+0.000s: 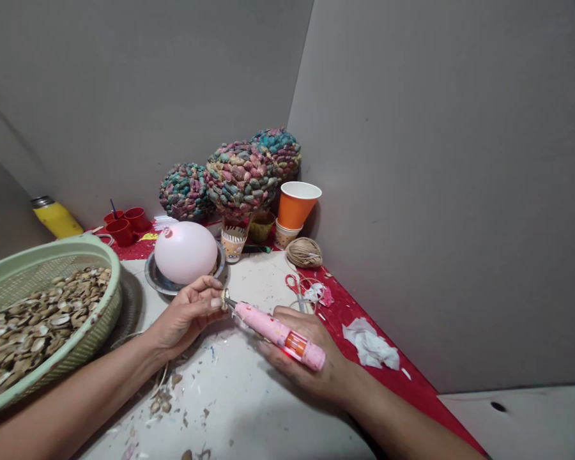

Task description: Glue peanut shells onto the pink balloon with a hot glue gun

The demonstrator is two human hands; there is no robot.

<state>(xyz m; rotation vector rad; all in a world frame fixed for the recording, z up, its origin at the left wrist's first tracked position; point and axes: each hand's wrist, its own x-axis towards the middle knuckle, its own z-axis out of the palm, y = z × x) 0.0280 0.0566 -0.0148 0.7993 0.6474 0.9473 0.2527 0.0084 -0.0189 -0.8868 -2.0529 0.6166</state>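
My right hand is wrapped round a pink hot glue gun, whose metal nozzle points left. Pinched between the thumb and fingers of my left hand is a small nut shell, its hollow side at the nozzle tip. Just behind the left hand, a pale pink balloon rests in a metal bowl. To the left stands a green basket filled with many loose nut shells.
Behind are several multicoloured shell-covered balls, a patterned paper cup, an orange cup, red mugs and a yellow bottle. On the right lie twine, scissors and crumpled tissue. Shell bits litter the board.
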